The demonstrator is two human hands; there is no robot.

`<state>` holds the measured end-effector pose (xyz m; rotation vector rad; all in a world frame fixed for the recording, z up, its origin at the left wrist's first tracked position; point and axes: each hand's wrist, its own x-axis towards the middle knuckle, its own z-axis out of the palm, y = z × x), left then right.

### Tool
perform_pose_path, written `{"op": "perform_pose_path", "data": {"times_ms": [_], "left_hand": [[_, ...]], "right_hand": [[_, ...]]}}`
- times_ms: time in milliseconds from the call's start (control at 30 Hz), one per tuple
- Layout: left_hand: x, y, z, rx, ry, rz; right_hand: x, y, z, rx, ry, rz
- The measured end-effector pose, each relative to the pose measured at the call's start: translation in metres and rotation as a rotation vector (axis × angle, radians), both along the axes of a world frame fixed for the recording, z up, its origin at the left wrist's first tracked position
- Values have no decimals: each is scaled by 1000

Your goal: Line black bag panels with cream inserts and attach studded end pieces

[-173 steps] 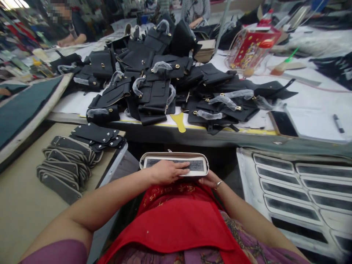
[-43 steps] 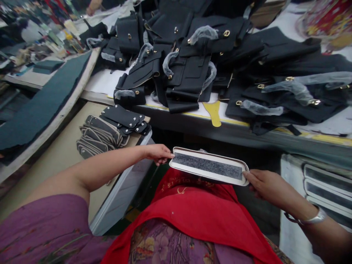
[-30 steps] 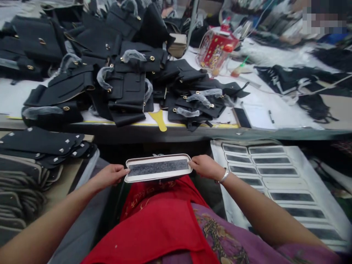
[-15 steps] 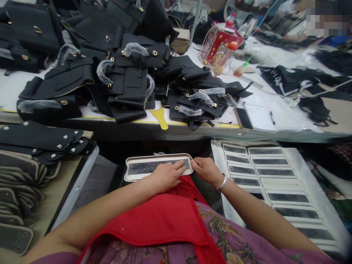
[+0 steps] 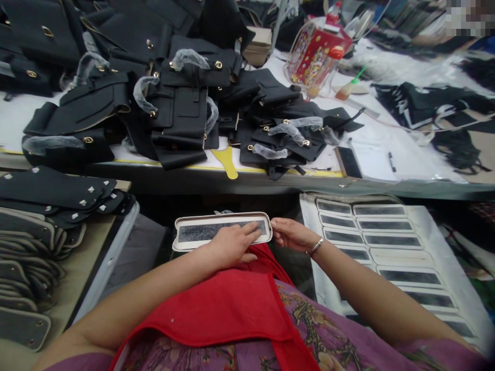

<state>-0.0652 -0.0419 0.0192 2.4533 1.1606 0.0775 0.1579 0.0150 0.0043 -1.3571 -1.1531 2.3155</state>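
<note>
A long cream panel point(image 5: 193, 234) with rounded ends and a dark grey felt strip down its middle lies across my lap, over a red apron point(image 5: 228, 304). My left hand point(image 5: 231, 243) rests flat on the strip's right half, fingers stretched out and pressing down. My right hand point(image 5: 291, 233) grips the panel's right end between thumb and fingers; a silver bracelet shows on that wrist.
A white board point(image 5: 421, 226) at my right holds several like panels in rows. At my left a side table point(image 5: 77, 268) carries stacked grey and black studded pieces. Across the workbench lie black bag parts point(image 5: 181, 108), a yellow tool point(image 5: 229, 165), a phone point(image 5: 348, 162) and a red-patterned bag point(image 5: 319, 54).
Earlier both hands held the panel by its ends; my left hand has since moved onto the felt strip and slid along it. My view swung from left to right.
</note>
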Motion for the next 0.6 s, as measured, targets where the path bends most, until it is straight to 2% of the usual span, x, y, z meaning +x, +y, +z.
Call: {"op": "perform_pose_path", "data": {"times_ms": [100,200,267,333,367,400,467,500,533,600], "left_hand": [[2,1,-1,-25,-12,-4],[5,2,6,-68,-49,14],[-1,1,14,-112,-161,10],[-22,-3,21,-150,-355,74],[-39,-7,23,-151,-463,194],[-59,-12,24,-147,-559,377],[-104,-24,20,-142,-698,876],[-125,-31,15,-224,-724,1042],[-142,-37,9,-341,-769,1144],[-166,-45,-6,-717,-859,1135]], "right_hand": [[-5,7,2,25,-63,82],[-13,14,15,186,-280,220],[-16,17,24,251,-409,308],[-17,18,30,245,-487,370],[-17,19,32,225,-512,394],[-16,20,33,200,-529,414],[-16,23,34,129,-527,457],[-16,25,34,82,-513,480],[-15,27,35,31,-493,502],[-15,31,35,-65,-455,529]]}}
